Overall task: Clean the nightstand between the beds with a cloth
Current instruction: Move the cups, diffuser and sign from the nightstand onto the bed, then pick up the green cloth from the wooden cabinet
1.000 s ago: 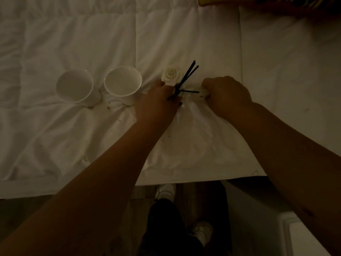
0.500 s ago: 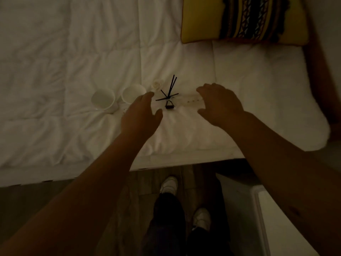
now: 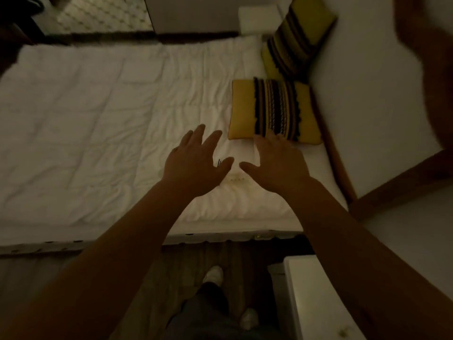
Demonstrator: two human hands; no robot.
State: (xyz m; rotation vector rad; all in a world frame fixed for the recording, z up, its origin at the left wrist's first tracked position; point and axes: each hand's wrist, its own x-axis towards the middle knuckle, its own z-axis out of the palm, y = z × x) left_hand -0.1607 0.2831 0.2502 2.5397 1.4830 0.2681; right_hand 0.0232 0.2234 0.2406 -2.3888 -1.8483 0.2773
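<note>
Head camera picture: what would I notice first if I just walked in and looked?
Two bare hands, the left hand and the right hand, spread open side by side over the rumpled white quilted bed cover. Just beyond the right hand's fingers a yellow cushion with black woven stripes lies on the bed, with a second matching cushion propped behind it.

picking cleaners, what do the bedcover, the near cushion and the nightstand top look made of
Bedcover: soft white quilted fabric, matte; stitched panels and wrinkles show. Near cushion: yellow cloth, likely woven, with black fringed stripes. Nightstand top: smooth hard white surface, perhaps painted or laminate; too dim to tell.
</note>
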